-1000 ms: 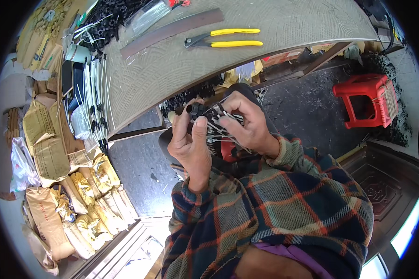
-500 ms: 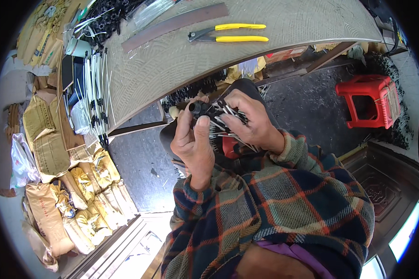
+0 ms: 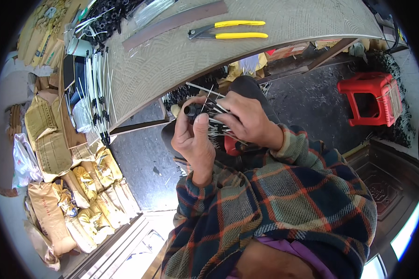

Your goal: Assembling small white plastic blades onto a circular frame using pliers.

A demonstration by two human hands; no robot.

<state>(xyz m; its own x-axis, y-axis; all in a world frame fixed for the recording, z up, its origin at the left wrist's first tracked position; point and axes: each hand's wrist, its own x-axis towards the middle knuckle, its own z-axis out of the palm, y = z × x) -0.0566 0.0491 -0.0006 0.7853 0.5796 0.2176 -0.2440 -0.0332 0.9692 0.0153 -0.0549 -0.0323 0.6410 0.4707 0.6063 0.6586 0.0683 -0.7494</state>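
1 red stool [image 3: 367, 85]; brown paper packages [image 3: 51, 216]; whitish plastic bag [image 3: 25, 160]

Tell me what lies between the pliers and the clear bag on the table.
A brown strip lies between pliers and bag in the head view.

Across the top of the frame, my table [image 3: 158, 65] carries yellow-handled cutters [image 3: 239, 35] beside a curved brown strip [image 3: 174, 26]. On the dark floor [image 3: 307, 97] at right, I see a red stool [image 3: 365, 83] standing upright.

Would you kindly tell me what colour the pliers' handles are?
The handles are yellow, seen in the head view.
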